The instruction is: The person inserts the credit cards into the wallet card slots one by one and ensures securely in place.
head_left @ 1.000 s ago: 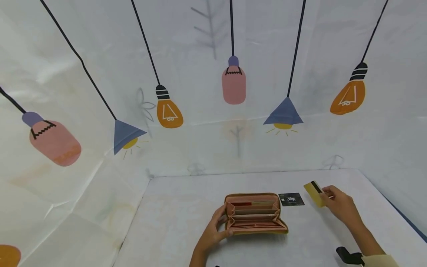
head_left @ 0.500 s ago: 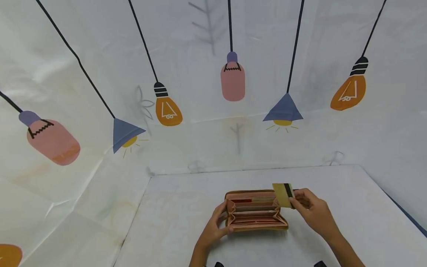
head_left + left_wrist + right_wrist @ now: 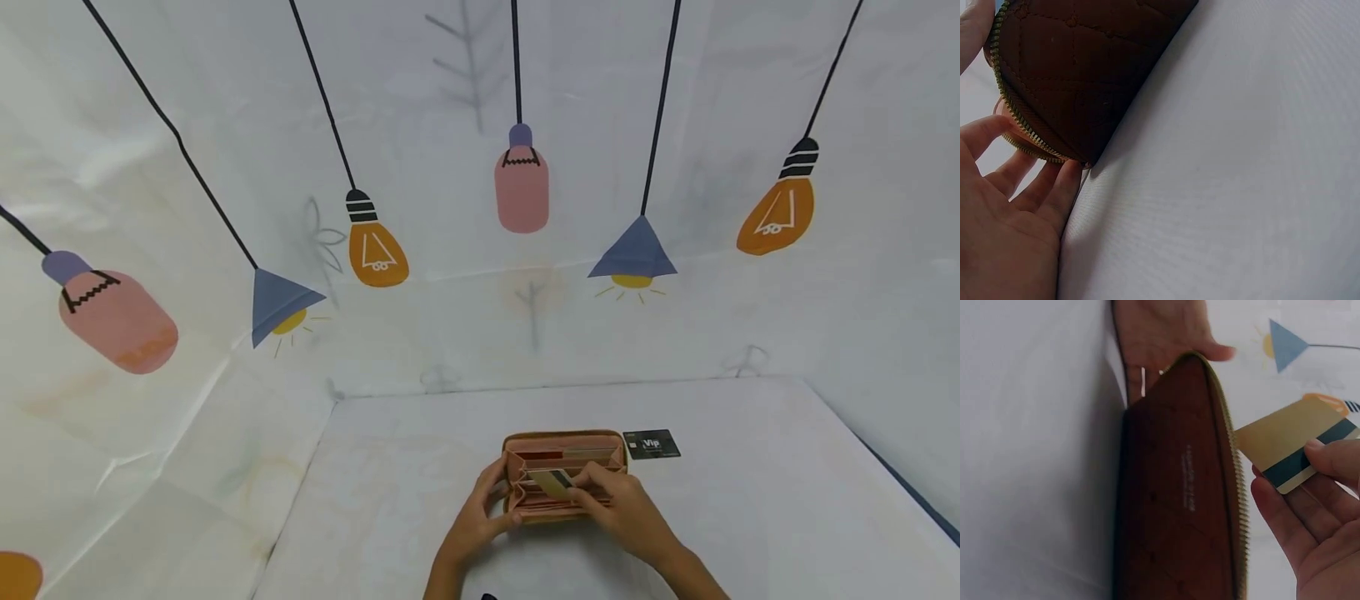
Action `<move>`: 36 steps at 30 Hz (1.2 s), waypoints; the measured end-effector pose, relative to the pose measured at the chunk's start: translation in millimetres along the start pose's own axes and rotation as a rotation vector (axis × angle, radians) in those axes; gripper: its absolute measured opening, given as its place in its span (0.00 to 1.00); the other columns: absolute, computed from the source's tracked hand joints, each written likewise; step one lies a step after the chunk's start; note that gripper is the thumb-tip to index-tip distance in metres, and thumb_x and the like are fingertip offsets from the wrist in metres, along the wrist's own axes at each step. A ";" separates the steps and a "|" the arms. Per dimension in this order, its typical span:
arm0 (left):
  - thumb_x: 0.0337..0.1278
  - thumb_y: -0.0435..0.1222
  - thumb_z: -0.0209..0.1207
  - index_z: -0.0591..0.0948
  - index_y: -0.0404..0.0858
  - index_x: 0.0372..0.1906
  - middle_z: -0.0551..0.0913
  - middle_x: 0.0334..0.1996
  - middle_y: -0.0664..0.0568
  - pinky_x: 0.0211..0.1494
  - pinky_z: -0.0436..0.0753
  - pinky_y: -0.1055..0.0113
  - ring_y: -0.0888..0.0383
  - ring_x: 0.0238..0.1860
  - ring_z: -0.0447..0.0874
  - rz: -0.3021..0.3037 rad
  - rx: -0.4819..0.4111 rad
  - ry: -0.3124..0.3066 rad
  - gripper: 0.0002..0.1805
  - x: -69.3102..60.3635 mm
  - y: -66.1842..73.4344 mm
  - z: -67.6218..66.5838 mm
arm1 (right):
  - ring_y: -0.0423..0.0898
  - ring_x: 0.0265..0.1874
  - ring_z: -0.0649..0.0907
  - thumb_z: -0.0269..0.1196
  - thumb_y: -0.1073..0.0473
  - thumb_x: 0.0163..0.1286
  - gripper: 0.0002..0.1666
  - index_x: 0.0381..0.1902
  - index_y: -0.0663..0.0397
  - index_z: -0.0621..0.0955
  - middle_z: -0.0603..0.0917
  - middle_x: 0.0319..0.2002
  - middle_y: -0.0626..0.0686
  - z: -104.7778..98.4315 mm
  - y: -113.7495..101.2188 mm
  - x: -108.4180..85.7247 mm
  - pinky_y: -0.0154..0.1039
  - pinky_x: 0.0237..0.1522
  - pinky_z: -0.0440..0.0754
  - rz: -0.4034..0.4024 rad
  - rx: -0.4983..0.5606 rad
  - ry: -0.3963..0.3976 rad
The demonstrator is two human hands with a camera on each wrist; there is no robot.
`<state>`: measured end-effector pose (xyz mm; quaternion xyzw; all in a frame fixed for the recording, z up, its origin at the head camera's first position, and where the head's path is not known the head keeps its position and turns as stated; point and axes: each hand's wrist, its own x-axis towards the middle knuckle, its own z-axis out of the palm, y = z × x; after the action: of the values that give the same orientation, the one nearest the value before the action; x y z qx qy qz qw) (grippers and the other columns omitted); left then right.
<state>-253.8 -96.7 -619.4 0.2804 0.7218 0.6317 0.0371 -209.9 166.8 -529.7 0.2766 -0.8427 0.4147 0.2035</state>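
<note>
Gold card [image 3: 1288, 439] sits pinched between the thumb and fingers of the right hand [image 3: 622, 508], slanted over the pleated mouth of the wallet [image 3: 1175, 462]; I cannot tell whether its lower edge has entered a compartment. That slant looks like the main hazard: if lowered so, a corner might snag on a divider or slip into a different fold than meant. The hold also looks to cover just one end, so a knock against the wallet's rim could twist the card loose. The left hand [image 3: 478, 517] grips the wallet's left end, thumb at the near edge and fingers round the end; should that grip slacken, the body could tip or its sides close in.

For materials, the card is thin, stiff and flat, with a dark stripe across its gold face. Brown, leather-like panels form the wallet's outside, quilted in diamonds by lines of stitching, with small stamped lettering I cannot read. Brass-coloured teeth of the zip [image 3: 1242, 512] follow its rounded corner. Inside, a pinkish-tan lining folds like an accordion, and a red strip [image 3: 542, 456] shows in the slot farthest from the person.

Just right of the wallet's far corner lies a black card [image 3: 652, 445] marked "Vip", smooth and rectangular. Under the wallet spreads a matt white tabletop [image 3: 397, 483]; beyond it hangs a creased pale backdrop [image 3: 465, 333] with pictured lamps.
</note>
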 end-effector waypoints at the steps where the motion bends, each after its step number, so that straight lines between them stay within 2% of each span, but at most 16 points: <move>1: 0.61 0.40 0.68 0.53 0.47 0.80 0.57 0.76 0.42 0.74 0.70 0.64 0.54 0.74 0.62 -0.004 -0.006 0.000 0.48 0.1 0.3 0.2 | 0.32 0.34 0.85 0.69 0.60 0.65 0.08 0.36 0.41 0.80 0.89 0.33 0.41 1.9 0.5 0.3 0.32 0.33 0.85 -0.006 -0.005 -0.013; 5: 0.62 0.39 0.66 0.53 0.47 0.80 0.57 0.76 0.41 0.74 0.70 0.66 0.51 0.73 0.63 -0.011 -0.005 -0.010 0.47 0.9 1.5 2.1 | 0.29 0.32 0.84 0.69 0.61 0.65 0.08 0.35 0.42 0.80 0.89 0.33 0.41 7.6 2.8 -0.1 0.30 0.29 0.83 -0.017 -0.007 -0.050; 11: 0.64 0.38 0.65 0.53 0.47 0.80 0.58 0.75 0.42 0.73 0.70 0.67 0.46 0.71 0.67 -0.002 0.020 0.004 0.46 1.5 2.6 3.1 | 0.25 0.24 0.74 0.69 0.60 0.65 0.09 0.34 0.40 0.80 0.87 0.30 0.39 12.6 5.3 3.0 0.26 0.22 0.74 -0.013 -0.026 -0.058; 18: 0.63 0.34 0.65 0.53 0.44 0.80 0.58 0.76 0.40 0.74 0.69 0.64 0.51 0.74 0.63 -0.002 0.021 0.011 0.46 -1.1 0.6 2.1 | 0.28 0.29 0.82 0.69 0.62 0.65 0.09 0.35 0.42 0.80 0.89 0.31 0.43 12.9 5.7 4.6 0.28 0.28 0.81 -0.009 0.003 -0.078; 23: 0.63 0.35 0.65 0.53 0.45 0.80 0.57 0.76 0.41 0.75 0.69 0.64 0.56 0.74 0.61 -0.013 0.005 0.011 0.46 -1.6 1.4 3.4 | 0.27 0.28 0.80 0.70 0.63 0.63 0.11 0.35 0.40 0.80 0.88 0.30 0.40 11.2 3.8 5.7 0.28 0.27 0.81 0.007 0.015 -0.079; 28: 0.63 0.35 0.65 0.52 0.42 0.80 0.57 0.75 0.38 0.74 0.70 0.64 0.54 0.74 0.62 0.012 0.001 0.002 0.46 -1.9 2.9 4.4 | 0.25 0.25 0.76 0.70 0.61 0.64 0.09 0.35 0.40 0.80 0.87 0.30 0.40 11.2 1.8 6.0 0.27 0.23 0.76 0.001 -0.001 -0.111; 36: 0.64 0.38 0.65 0.53 0.46 0.80 0.57 0.76 0.42 0.74 0.70 0.64 0.50 0.74 0.63 -0.020 0.018 0.008 0.46 -0.1 4.6 0.2 | 0.25 0.26 0.77 0.69 0.60 0.65 0.08 0.35 0.40 0.81 0.88 0.32 0.40 13.1 5.0 7.9 0.26 0.24 0.76 -0.021 -0.024 -0.136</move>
<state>-252.0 -96.4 -615.1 0.2710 0.7303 0.6259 0.0380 -220.6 156.3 -535.5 0.3105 -0.8566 0.3825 0.1535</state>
